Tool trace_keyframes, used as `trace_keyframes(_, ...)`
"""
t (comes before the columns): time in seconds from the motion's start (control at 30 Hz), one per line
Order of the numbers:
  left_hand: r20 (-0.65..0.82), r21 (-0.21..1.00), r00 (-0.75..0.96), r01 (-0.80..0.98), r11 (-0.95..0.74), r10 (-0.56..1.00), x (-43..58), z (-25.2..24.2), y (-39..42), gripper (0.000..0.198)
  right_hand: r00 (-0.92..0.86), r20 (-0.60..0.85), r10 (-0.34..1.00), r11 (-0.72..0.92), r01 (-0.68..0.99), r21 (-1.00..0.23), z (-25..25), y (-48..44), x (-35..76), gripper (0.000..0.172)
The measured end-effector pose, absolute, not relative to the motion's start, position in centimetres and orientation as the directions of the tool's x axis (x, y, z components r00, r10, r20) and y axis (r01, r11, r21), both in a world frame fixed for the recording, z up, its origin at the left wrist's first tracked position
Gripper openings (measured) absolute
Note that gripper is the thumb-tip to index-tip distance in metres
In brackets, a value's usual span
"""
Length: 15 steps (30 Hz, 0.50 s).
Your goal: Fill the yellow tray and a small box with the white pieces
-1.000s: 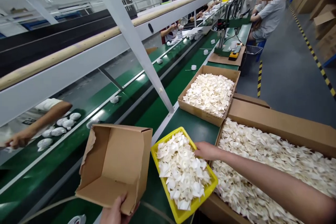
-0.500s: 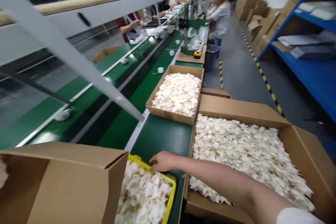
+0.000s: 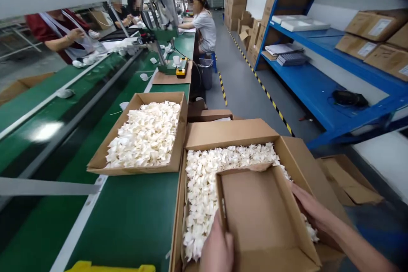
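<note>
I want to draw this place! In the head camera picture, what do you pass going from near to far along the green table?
Yellow tray corner → shallow box of white pieces → small yellow device on cardboard → seated person in a grey shirt.

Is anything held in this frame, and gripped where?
Yes. Both hands hold an empty cardboard box over the big carton of white pieces: the left hand grips its left wall near the front, the right hand its right wall.

A factory assembly line — a long green conveyor bench (image 3: 127, 221) left of the hands, seated workers (image 3: 204, 25) far ahead, cartons of white parts (image 3: 143, 136), blue storage racking (image 3: 318, 80) to the right.
</note>
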<state>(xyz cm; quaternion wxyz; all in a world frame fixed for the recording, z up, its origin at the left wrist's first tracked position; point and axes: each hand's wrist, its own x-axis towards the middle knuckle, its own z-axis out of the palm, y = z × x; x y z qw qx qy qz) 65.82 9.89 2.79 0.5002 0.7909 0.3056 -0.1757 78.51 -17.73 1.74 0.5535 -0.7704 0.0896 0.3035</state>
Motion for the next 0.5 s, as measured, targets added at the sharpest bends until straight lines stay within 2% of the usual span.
trace_keyframes(0.1,-0.552,0.681,0.808,0.580,-0.447,0.207,70.0,-1.0,5.3,0.056,0.815,-0.580,0.010,-0.421,-0.522,-0.742,-0.9,-21.4,78.6,0.070)
trace_keyframes(0.17,-0.548,0.676,0.815,0.563,-0.475,0.186,71.5,-2.9,3.1,0.054,0.837,-0.548,-0.014,-0.468,-0.490,-0.735,-3.1,-22.4,78.9,0.074)
trace_keyframes(0.27,-0.523,0.714,0.831,0.547,-0.436,0.187,71.8,-4.1,2.1,0.061,0.869,-0.491,-0.065,-0.537,-0.445,-0.717,-5.5,-23.3,79.4,0.088)
trace_keyframes(0.33,-0.511,0.738,0.825,0.565,-0.370,0.242,71.2,-3.8,3.5,0.064,0.888,-0.446,-0.113,-0.563,-0.427,-0.707,-5.3,-23.5,79.6,0.091)
trace_keyframes(0.4,-0.516,0.725,0.769,0.627,-0.285,0.377,70.7,-3.3,6.6,0.060,0.947,-0.294,-0.126,-0.621,-0.307,-0.721,-3.5,-22.3,80.3,0.077)
trace_keyframes(0.43,-0.511,0.712,0.722,0.660,-0.242,0.466,70.6,-3.1,8.5,0.057,0.976,-0.202,-0.085,-0.653,-0.207,-0.728,-2.3,-21.1,80.9,0.066)
trace_keyframes(0.47,-0.493,0.695,0.662,0.690,-0.202,0.564,70.6,-3.2,10.5,0.055,0.995,-0.095,-0.018,-0.687,-0.081,-0.722,-1.1,-19.3,81.7,0.054)
trace_keyframes(0.5,-0.478,0.685,0.603,0.711,-0.159,0.639,70.8,-3.5,12.4,0.054,0.993,-0.069,0.095,-0.675,0.013,-0.738,-0.1,-17.1,82.9,0.046)
